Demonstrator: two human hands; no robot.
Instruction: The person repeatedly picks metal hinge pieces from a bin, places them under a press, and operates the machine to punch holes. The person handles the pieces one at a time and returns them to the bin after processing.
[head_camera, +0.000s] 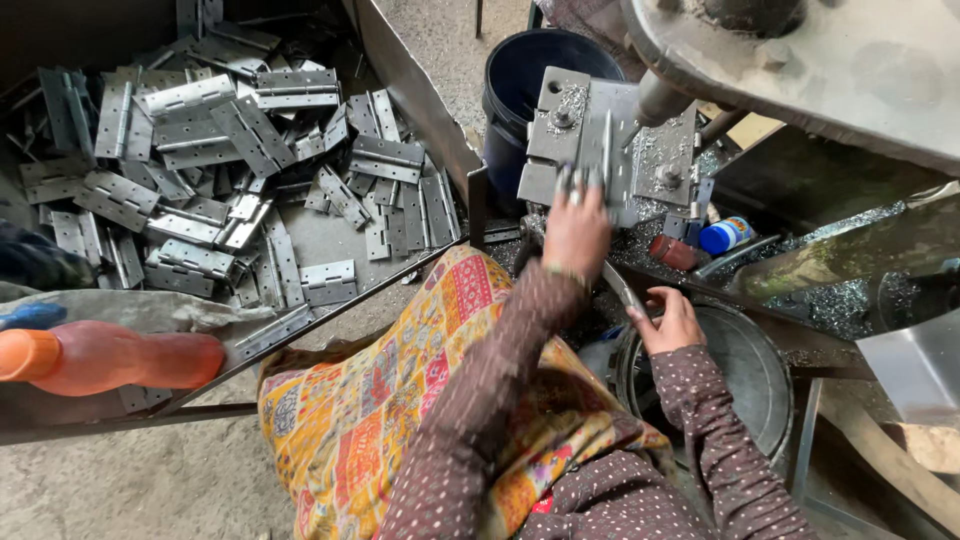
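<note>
At the far left an orange plastic bottle (110, 358) lies on its side below a tray (420, 95) heaped with grey metal hinges (250, 150). Further right, the left hand (577, 232) reaches up to the machine's steel fixture plate (610, 145), its fingers (572, 182) spread and pressing a hinge piece there, not clenched. Just below, the right hand (668, 320) grasps a thin metal strip (622, 288) over a round dark pan (750, 370). Metal shavings (840, 300) litter the surface on the right.
</note>
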